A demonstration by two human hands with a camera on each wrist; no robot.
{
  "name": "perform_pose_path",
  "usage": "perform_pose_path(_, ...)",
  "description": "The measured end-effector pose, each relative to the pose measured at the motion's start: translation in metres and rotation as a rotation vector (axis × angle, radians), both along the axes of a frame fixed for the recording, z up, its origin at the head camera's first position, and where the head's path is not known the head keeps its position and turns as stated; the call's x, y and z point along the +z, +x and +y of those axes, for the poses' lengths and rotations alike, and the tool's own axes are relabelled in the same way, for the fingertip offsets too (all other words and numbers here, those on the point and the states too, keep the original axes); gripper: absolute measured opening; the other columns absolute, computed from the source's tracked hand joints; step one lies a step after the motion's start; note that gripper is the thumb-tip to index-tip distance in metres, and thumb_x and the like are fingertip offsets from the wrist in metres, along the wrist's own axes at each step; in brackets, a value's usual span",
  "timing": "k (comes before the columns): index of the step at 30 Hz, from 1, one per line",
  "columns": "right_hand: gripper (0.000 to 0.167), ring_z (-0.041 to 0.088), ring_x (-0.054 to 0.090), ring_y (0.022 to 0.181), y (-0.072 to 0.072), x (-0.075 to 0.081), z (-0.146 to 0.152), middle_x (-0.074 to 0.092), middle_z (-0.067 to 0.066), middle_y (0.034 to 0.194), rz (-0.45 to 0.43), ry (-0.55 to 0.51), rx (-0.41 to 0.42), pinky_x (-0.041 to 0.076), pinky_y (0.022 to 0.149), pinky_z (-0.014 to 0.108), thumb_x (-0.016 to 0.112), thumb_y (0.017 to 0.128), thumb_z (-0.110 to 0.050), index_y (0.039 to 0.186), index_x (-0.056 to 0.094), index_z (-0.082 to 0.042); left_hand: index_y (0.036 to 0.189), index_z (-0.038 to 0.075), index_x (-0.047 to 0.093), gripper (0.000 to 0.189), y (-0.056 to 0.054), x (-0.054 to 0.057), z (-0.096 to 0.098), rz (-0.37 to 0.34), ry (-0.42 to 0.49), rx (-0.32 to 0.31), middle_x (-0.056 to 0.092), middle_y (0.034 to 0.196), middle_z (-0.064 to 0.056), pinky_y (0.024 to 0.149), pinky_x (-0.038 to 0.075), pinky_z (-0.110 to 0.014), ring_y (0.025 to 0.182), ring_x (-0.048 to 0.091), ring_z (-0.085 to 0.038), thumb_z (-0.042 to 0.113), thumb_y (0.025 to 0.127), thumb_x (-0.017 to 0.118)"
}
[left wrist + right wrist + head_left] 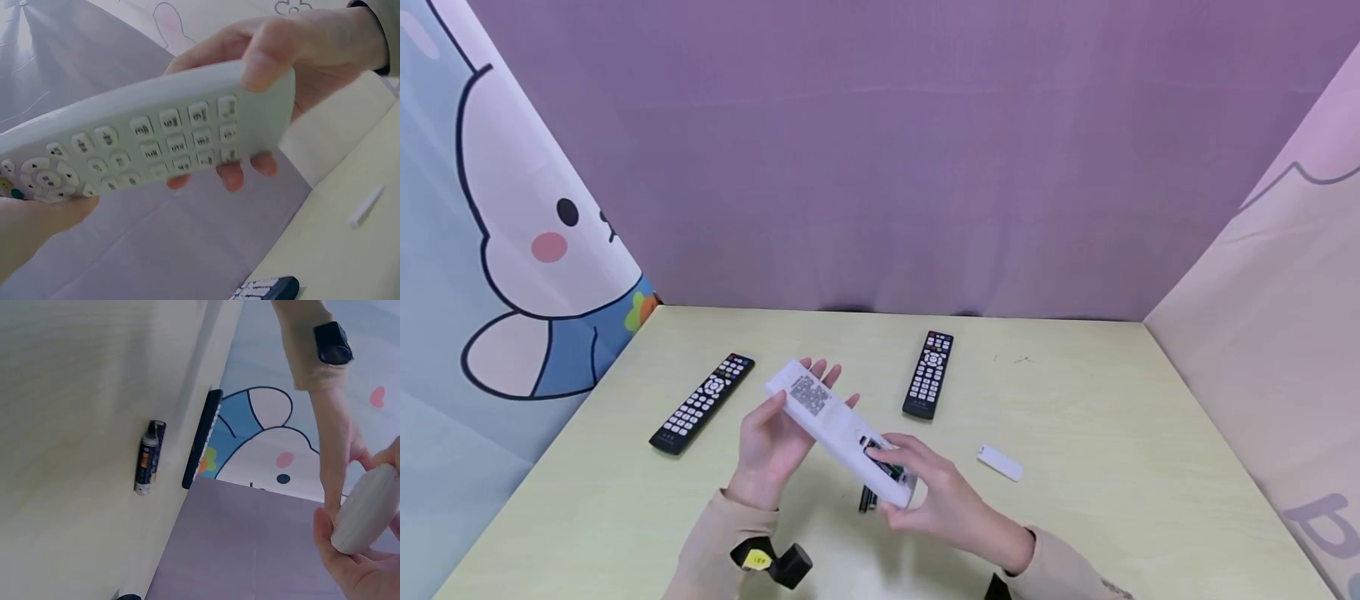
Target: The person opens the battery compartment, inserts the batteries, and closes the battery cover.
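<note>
A white remote control (842,429) is held in the air by both hands, tilted, its back towards the head camera and its battery compartment (886,461) uncovered and dark inside. My left hand (767,454) holds the label end, thumb along one edge and fingers behind. At the other end my right hand (943,492) grips the remote, one fingertip at the compartment and the thumb at the end. In the left wrist view the remote's button side (181,131) shows. Two dark batteries (149,459) lie side by side on the table, partly hidden by the remote in the head view.
A white battery cover (1000,462) lies on the light table (1112,500), right of my right hand. One black remote (702,404) lies to the left, another black remote (928,375) farther back. Cloth walls (887,167) enclose the table's back and sides.
</note>
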State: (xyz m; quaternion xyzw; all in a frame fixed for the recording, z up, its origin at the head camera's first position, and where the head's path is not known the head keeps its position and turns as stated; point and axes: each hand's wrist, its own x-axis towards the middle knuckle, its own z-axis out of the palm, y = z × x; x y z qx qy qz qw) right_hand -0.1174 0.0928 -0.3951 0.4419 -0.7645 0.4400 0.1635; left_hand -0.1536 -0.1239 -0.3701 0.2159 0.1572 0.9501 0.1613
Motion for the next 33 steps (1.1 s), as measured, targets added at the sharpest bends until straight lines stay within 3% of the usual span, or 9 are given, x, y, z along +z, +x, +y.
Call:
perform_pose_path(9,0.060,0.030,0.056,0.096,0.001,0.002,0.001,0.050,0.020,0.117,-0.015,-0.004,0.009,0.052,0.075,0.022,0.073,0.060,0.000,0.117,0.053,-0.003,0.123,0.004,0.033,0.038,-0.001,-0.002,-0.003,0.008,0.018,-0.021,0.035,0.126,-0.013,0.105,0.014,-0.055,0.125,0.029,-0.027,0.006,0.087,0.045)
perform_pose_path(19,0.057,0.028,0.057,0.098,0.001,-0.001,0.005,0.050,0.018,0.120,-0.015,0.027,0.001,0.052,0.078,0.028,0.073,0.070,-0.010,0.123,0.052,-0.010,0.123,0.004,0.034,0.039,-0.001,-0.002,-0.003,0.000,0.012,-0.020,0.036,0.126,-0.013,0.105,0.014,-0.056,0.125,0.030,-0.027,0.005,0.086,0.045)
perform_pose_path(33,0.045,0.024,0.055,0.101,-0.003,0.001,0.014,0.052,0.011,0.118,-0.054,0.079,-0.014,0.050,0.082,0.030,0.071,0.073,-0.016,0.116,0.057,-0.010,0.121,0.004,0.036,0.039,-0.001,-0.001,0.000,-0.014,-0.007,-0.020,0.037,0.124,-0.012,0.105,0.012,-0.056,0.125,0.030,-0.027,0.003,0.084,0.047)
